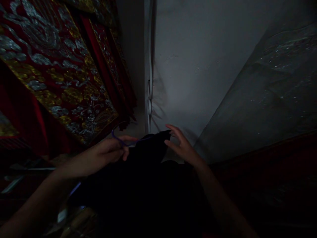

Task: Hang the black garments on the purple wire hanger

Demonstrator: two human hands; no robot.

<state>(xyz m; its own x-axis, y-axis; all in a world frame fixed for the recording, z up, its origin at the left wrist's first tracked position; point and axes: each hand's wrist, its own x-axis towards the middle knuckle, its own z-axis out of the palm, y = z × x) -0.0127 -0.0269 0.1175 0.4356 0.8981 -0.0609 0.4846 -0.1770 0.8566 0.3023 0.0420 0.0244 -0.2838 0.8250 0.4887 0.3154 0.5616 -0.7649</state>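
Note:
In the dim head view, a thin purple thread [132, 143] loops over and past the fingers of my left hand [111, 148]. That hand is closed on the thread, its index finger pointing right. My right hand [180, 145] is raised across from it, thumb and fingers apart, with nothing visible between them. Between and below the hands is a black, cloth-like shape [151, 148]; the dark hides its detail. The right fingertips are close to its upper edge, and I cannot tell whether they touch it.
Red cloth [74, 76] with silver and gold embroidery hangs at the upper left. A pale wall [193, 66] with a white cable [149, 66] is ahead. Shiny, translucent sheeting [279, 82] covers the right side. Unclear small items lie in the dark at lower left.

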